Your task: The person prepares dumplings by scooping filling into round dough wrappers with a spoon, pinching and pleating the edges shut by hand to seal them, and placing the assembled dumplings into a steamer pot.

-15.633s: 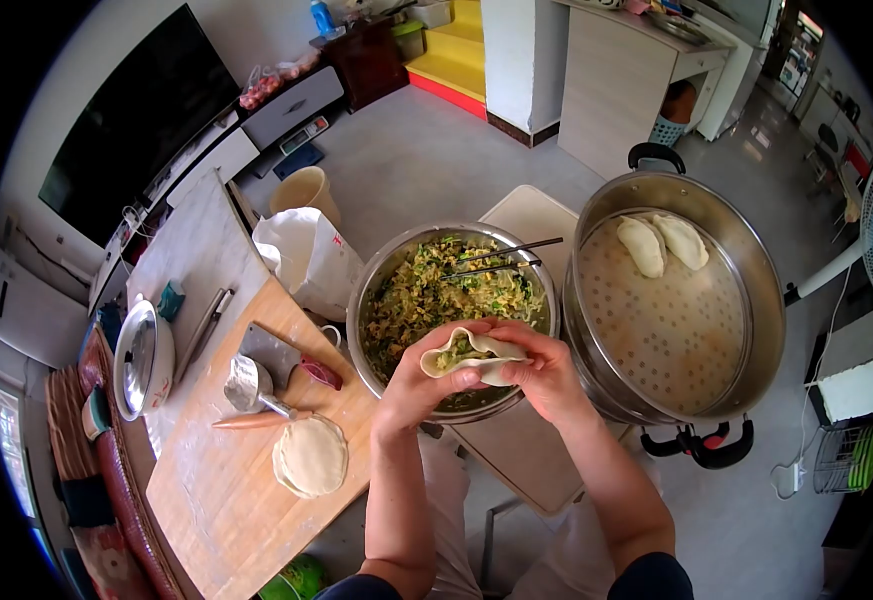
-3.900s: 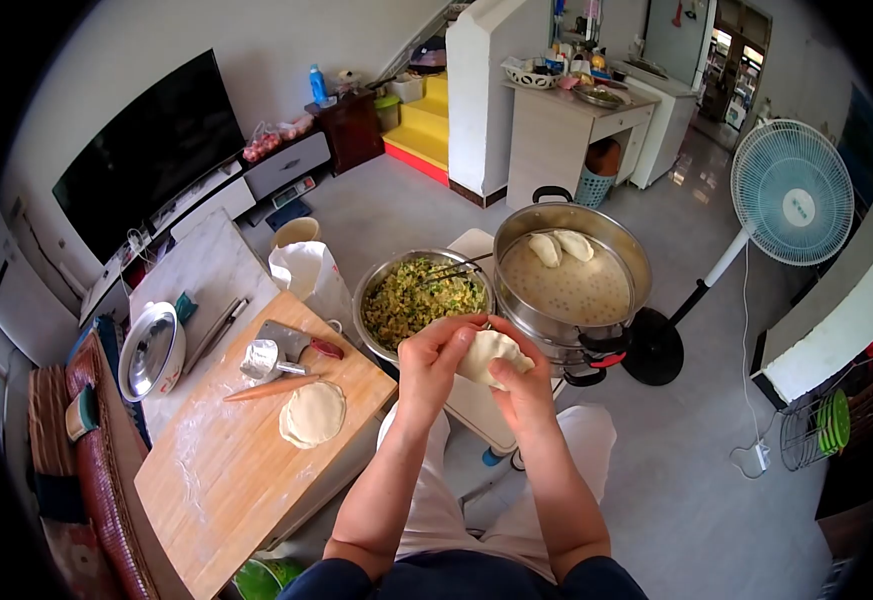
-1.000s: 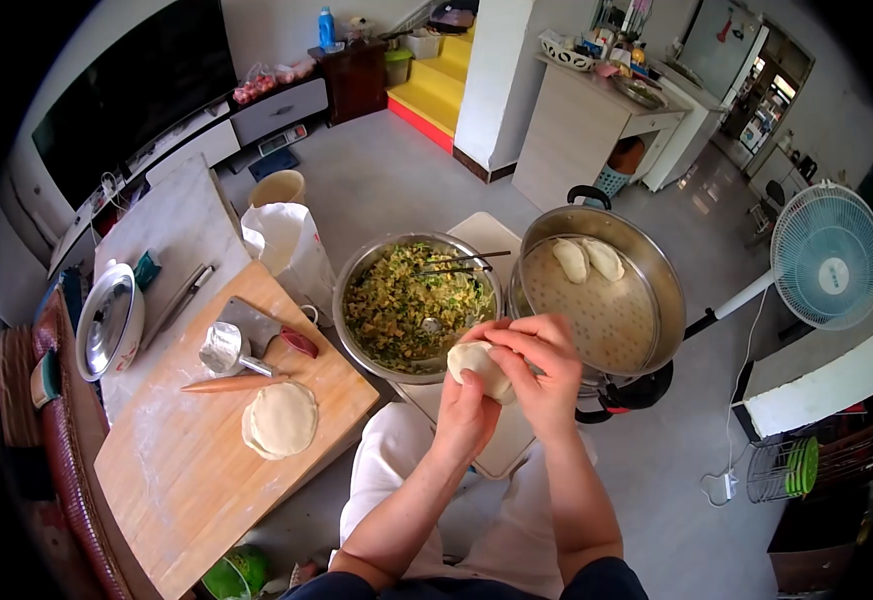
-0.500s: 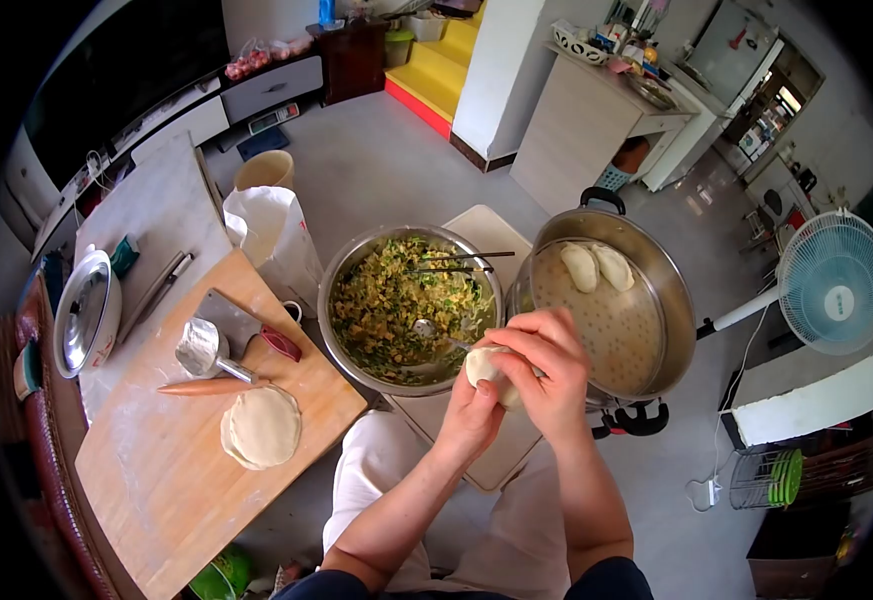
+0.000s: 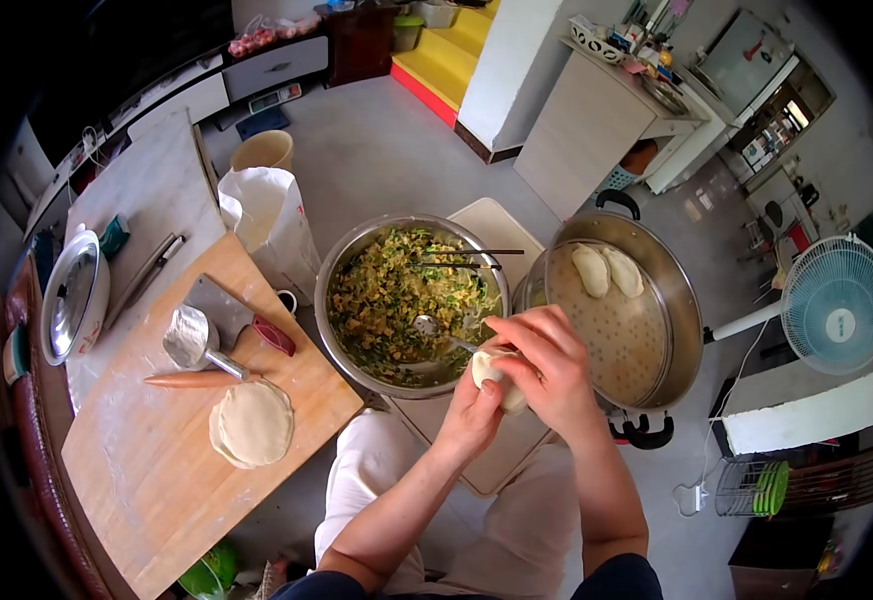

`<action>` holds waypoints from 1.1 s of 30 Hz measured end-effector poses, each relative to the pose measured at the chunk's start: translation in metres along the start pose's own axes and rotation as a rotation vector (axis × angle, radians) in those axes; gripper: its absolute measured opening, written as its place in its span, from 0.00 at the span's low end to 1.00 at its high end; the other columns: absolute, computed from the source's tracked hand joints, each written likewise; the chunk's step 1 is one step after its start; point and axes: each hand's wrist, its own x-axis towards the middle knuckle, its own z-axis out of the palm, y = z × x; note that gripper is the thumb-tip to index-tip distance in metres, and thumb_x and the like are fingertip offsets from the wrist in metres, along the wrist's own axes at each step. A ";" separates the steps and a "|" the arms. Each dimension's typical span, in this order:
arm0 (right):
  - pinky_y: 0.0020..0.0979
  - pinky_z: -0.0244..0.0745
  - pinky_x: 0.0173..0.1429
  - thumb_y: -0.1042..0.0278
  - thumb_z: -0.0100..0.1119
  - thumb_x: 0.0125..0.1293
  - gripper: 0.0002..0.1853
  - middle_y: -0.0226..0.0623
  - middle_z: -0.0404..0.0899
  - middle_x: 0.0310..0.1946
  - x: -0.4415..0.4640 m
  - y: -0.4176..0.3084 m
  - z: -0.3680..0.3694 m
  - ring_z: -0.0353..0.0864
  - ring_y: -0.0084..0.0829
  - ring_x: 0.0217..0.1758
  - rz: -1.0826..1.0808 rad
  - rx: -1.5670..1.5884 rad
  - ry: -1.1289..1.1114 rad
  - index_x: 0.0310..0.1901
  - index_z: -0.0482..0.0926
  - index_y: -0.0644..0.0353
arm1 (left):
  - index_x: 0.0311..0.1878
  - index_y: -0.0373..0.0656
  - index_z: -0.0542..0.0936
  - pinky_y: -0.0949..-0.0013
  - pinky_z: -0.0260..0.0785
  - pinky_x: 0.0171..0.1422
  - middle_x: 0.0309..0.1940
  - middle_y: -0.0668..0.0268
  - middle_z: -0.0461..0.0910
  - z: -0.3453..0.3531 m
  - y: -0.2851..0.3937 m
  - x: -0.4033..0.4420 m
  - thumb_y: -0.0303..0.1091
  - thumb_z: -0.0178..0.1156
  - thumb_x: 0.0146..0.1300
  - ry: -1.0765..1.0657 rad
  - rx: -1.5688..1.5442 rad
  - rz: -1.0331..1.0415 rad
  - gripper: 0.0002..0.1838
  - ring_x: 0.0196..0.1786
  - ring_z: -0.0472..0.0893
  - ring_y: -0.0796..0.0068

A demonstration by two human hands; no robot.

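Observation:
Between my two hands is a pale dough dumpling (image 5: 489,368), partly hidden by the fingers. My left hand (image 5: 471,415) is wrapped round it from below. The fingers of my right hand (image 5: 548,370) pinch its upper edge. Just beyond them stands a metal bowl (image 5: 331,345) of chopped green and yellow filling (image 5: 401,290), with a spoon (image 5: 428,325) and dark chopsticks (image 5: 471,258) resting in it. Two folded dumplings (image 5: 606,271) lie in the steamer pot (image 5: 684,300) on my right. A stack of round dough wrappers (image 5: 252,424) rests on the wooden board (image 5: 156,480).
On the board are a cleaver (image 5: 221,308), a flour scoop (image 5: 188,338) and a rolling pin (image 5: 191,380). A white sack (image 5: 276,235) stands behind it, and a lidded basin (image 5: 76,298) sits at far left. A fan (image 5: 838,305) stands right of the pot.
My head view has shifted slightly. Both hands stay together on the dumpling, with the right fingers still pinching its edge. The bowl and pot contents look the same.

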 end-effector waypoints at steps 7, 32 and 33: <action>0.34 0.76 0.43 0.81 0.68 0.49 0.15 0.36 0.79 0.38 0.004 0.007 0.000 0.77 0.36 0.41 -0.109 -0.017 -0.093 0.42 0.85 0.66 | 0.73 0.39 0.56 0.61 0.60 0.74 0.66 0.61 0.65 -0.004 0.000 0.000 0.74 0.58 0.58 0.017 0.081 -0.044 0.54 0.71 0.66 0.68; 0.35 0.75 0.37 0.81 0.70 0.52 0.10 0.38 0.79 0.34 -0.035 -0.018 0.027 0.79 0.38 0.34 0.154 -0.060 0.288 0.37 0.82 0.64 | 0.65 0.45 0.69 0.52 0.61 0.75 0.59 0.63 0.73 0.010 0.027 0.011 0.69 0.58 0.58 0.132 -0.592 0.150 0.42 0.69 0.68 0.54; 0.35 0.75 0.37 0.81 0.70 0.52 0.10 0.38 0.79 0.34 -0.035 -0.017 0.028 0.79 0.38 0.34 0.130 -0.086 0.296 0.37 0.82 0.65 | 0.65 0.45 0.69 0.52 0.61 0.75 0.59 0.63 0.72 0.010 0.027 0.012 0.69 0.58 0.59 0.130 -0.592 0.157 0.42 0.69 0.68 0.53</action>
